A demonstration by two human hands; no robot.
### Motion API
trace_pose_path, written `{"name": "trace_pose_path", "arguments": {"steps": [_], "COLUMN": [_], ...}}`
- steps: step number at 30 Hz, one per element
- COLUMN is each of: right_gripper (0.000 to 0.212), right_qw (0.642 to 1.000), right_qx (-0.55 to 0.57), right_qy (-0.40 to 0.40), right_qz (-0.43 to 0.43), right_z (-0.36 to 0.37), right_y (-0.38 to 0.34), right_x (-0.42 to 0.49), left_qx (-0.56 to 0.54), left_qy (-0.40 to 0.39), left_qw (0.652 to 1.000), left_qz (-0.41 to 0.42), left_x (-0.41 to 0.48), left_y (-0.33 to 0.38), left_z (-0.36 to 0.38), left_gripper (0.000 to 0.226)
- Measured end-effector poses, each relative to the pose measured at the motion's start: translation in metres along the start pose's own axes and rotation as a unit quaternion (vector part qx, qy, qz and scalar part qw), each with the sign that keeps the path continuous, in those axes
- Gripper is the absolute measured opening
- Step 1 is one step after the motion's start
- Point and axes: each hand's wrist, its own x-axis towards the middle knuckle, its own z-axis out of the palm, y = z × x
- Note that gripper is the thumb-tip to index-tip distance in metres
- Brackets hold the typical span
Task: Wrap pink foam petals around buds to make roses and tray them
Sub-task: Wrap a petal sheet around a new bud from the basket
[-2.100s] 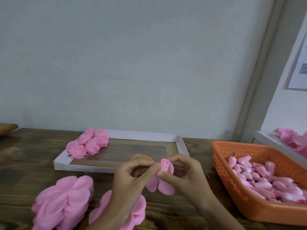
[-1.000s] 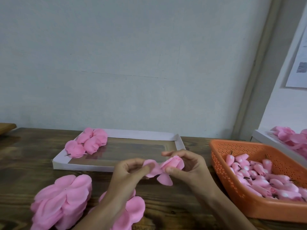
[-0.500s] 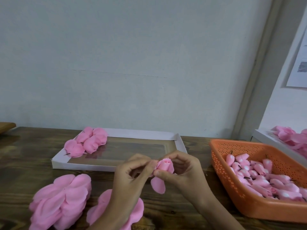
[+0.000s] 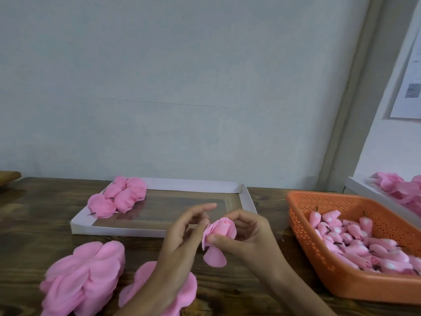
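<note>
My right hand [image 4: 246,238] pinches a half-wrapped pink foam rose [image 4: 219,231] between thumb and curled fingers, just above the table. One loose petal [image 4: 214,257] hangs down from it. My left hand [image 4: 184,236] is beside the rose on its left, its thumb tip touching the petals and its fingers relaxed and spread. A flat white tray [image 4: 159,231] behind the hands holds finished roses [image 4: 118,197] in its far left corner. Two stacks of pink petals [image 4: 84,277] lie at the front left, the nearer stack [image 4: 186,290] partly under my left forearm.
An orange plastic basket [image 4: 305,236] of pink buds [image 4: 355,238] stands on the right. Behind it a white tray [image 4: 364,190] holds more pink roses. The wooden table [image 4: 36,224] meets a pale wall at the back.
More petals are now wrapped up around the bud, leaving one hanging. My left hand's fingers have loosened and spread away from the rose; my right hand keeps its pinch.
</note>
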Motion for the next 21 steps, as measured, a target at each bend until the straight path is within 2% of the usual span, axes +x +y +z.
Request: {"name": "trace_pose_path", "arguments": {"steps": [3,5,9,13,16,18,21], "right_gripper": [0.024,0.023,0.024,0.039,0.045,0.036,0.023], "right_qw": [0.999,0.999,0.996,0.987,0.971,0.957,0.949], "right_qx": [0.005,-0.001,-0.082,-0.146,-0.218,-0.271,-0.302], "right_qy": [-0.046,-0.05,-0.004,0.047,0.091,0.093,0.068], "right_qz": [-0.004,-0.006,-0.017,-0.036,-0.034,-0.033,-0.052], "right_z": [0.009,0.012,0.017,0.024,0.027,0.028,0.031], "right_y": [0.003,0.004,-0.001,-0.005,-0.008,-0.009,-0.011], "right_x": [-0.004,-0.006,-0.009,-0.015,-0.018,-0.02,-0.022], "left_qx": [-0.067,-0.117,-0.136,-0.14,-0.097,-0.091,-0.154], "left_qy": [-0.03,-0.02,-0.009,0.043,0.07,0.1,0.107], "left_qw": [0.994,0.986,0.985,0.977,0.981,0.977,0.963], "left_qz": [-0.079,-0.116,-0.108,-0.154,-0.153,-0.166,-0.194], "left_x": [-0.008,-0.01,-0.009,-0.01,-0.011,-0.01,-0.007], "left_y": [-0.008,-0.01,-0.007,-0.009,-0.013,-0.016,-0.013], "left_z": [0.01,0.012,0.016,0.016,0.016,0.018,0.016], "left_gripper": [0.03,0.037,0.05,0.056,0.043,0.034,0.033]}}
